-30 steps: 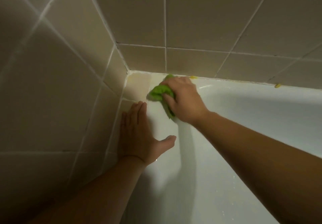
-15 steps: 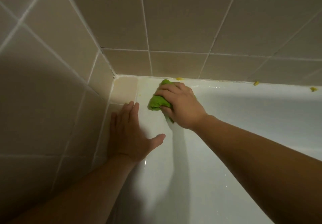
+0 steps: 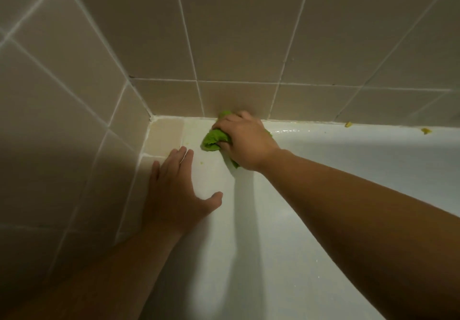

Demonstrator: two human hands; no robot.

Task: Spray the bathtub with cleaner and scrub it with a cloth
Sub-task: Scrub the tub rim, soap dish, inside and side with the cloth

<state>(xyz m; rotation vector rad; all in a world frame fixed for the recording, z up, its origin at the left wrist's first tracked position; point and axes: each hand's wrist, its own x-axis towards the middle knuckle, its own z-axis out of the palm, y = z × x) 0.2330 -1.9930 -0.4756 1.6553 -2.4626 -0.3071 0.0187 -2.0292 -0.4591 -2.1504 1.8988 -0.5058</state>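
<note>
The white bathtub fills the lower right, its rim meeting beige wall tiles at a corner. My right hand grips a bunched green cloth and presses it on the tub rim against the back wall, close to the corner. My left hand lies flat with fingers straight on the rim's left end, beside the side wall, a short way below and left of the cloth. No spray bottle is in view.
Beige tiled walls close in the tub at the back and left. Small yellow crumbs sit along the rim's back edge to the right, another further right. The tub's inner wall slopes down toward the lower right.
My right hand has slid the cloth up the rim to the back wall seam. The left hand has stayed flat in place. The camera has tilted, showing more wall.
</note>
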